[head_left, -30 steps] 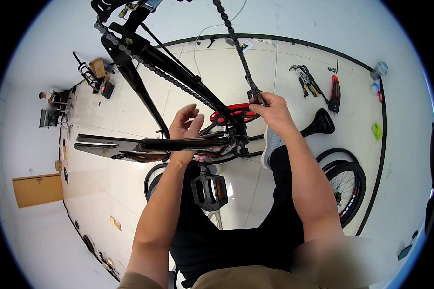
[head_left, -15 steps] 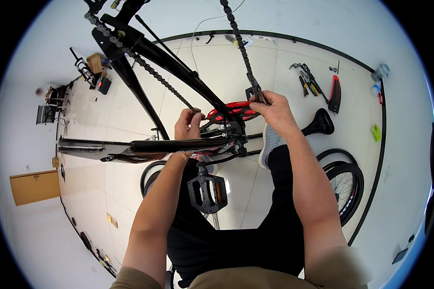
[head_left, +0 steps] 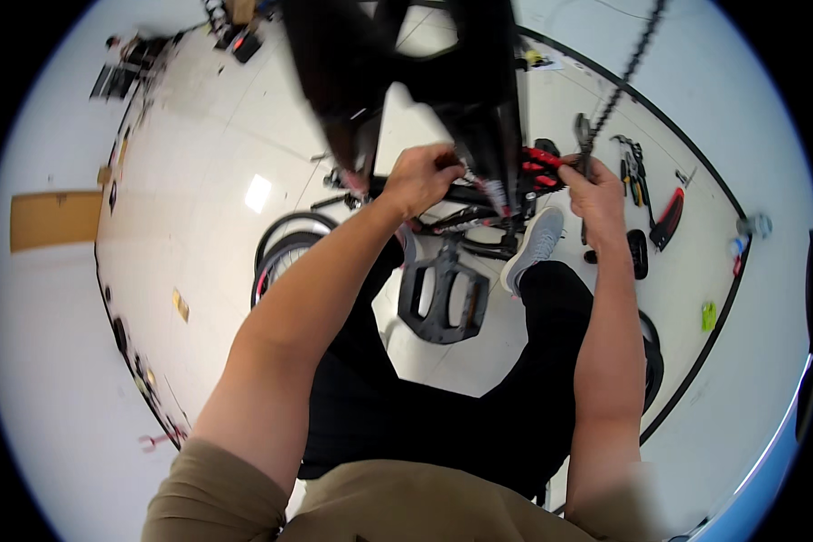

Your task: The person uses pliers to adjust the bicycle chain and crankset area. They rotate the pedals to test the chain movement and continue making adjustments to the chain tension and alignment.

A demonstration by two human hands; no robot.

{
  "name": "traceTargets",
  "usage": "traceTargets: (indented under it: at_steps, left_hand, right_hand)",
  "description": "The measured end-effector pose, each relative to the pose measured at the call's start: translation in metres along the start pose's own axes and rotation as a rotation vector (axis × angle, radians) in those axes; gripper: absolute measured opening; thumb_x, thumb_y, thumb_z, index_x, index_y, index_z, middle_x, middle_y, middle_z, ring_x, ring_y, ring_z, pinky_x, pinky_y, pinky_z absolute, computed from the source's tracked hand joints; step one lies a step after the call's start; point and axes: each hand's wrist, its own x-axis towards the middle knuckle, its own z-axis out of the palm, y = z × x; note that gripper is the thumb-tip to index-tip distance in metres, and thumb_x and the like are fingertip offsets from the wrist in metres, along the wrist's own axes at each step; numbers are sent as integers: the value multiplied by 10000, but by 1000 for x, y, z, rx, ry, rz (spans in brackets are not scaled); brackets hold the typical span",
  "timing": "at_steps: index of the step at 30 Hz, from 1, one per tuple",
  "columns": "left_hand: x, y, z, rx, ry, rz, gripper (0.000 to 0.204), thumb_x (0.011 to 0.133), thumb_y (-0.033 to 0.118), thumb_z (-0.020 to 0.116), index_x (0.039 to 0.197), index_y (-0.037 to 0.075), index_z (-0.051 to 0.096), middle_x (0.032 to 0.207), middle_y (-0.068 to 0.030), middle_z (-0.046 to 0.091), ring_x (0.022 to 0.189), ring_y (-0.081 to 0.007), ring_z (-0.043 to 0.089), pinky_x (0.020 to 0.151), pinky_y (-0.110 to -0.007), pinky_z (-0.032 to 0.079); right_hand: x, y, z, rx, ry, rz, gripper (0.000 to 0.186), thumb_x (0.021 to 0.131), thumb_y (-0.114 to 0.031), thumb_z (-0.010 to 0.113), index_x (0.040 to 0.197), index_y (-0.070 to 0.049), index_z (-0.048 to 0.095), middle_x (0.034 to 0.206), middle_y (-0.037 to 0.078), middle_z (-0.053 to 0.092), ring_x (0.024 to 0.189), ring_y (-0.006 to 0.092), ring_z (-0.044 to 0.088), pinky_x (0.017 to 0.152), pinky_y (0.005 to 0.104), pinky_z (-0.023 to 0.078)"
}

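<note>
A black bicycle frame (head_left: 334,81) looms large and blurred at the top centre. My left hand (head_left: 417,182) reaches in beside the frame with its fingers curled. The fingertips are partly hidden, and what they pinch cannot be made out. My right hand (head_left: 598,200) grips the lower part of a dark bicycle chain (head_left: 635,60), which slants up to the upper right. Close to the fingers of this hand is a dark metal piece (head_left: 582,129). The red chainring (head_left: 540,164) sits just left of it. Below my hands a black pedal (head_left: 443,294) points toward me.
My grey shoe (head_left: 540,239) stands under the frame. On the right floor lie a hammer and pliers (head_left: 637,172), a red-and-black tool (head_left: 668,219) and a black saddle (head_left: 638,254). Wheels (head_left: 280,248) lie at left. A bottle (head_left: 754,226) stands by the right wall.
The view has shifted, and the frame now stands higher and closer in the picture. My left hand sits further right, partly behind a tube. The right hand keeps its grip on the chain.
</note>
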Motion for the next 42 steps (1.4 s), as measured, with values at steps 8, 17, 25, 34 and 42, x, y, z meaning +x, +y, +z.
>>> traceTargets:
  at_steps: [8,17,25,34,42]
  left_hand:
    - [-15,31,-9,-53,89,-98,234,832,212,775,1001,66,705,881,-98,709,809,-221,667,775,-338,514]
    - [-11,51,-10,38,22,-246,290,825,321,765,1043,131,740,967,-63,737,955,-203,685,876,-334,501]
    - [-8,45,-13,-11,-49,-309,298,844,328,746,1076,142,730,1001,-71,733,991,-241,679,901,-352,488]
    - [-9,41,-7,3,27,-264,266,848,280,741,1058,123,701,996,-74,728,986,-237,681,899,-354,496]
    - [-8,46,-7,-4,-6,-329,257,838,263,741,1072,158,726,1021,-63,735,988,-223,682,910,-336,497]
  right_hand:
    - [1,7,5,179,-52,41,166,903,-45,706,1061,-7,673,678,-79,463,501,6,331,439,202,223]
    - [3,8,3,200,-13,-2,125,881,-40,732,984,-18,665,673,-82,464,504,1,336,439,195,219]
    - [3,5,-2,173,-55,10,118,874,-40,738,964,-26,661,667,-86,466,504,-2,337,433,193,215]
    - [1,3,-1,157,-38,11,128,865,-38,742,962,-26,658,664,-85,470,501,-3,336,430,194,216]
    - [1,5,-5,151,-29,19,132,859,-41,748,956,-33,658,661,-84,472,499,-2,336,430,195,214]
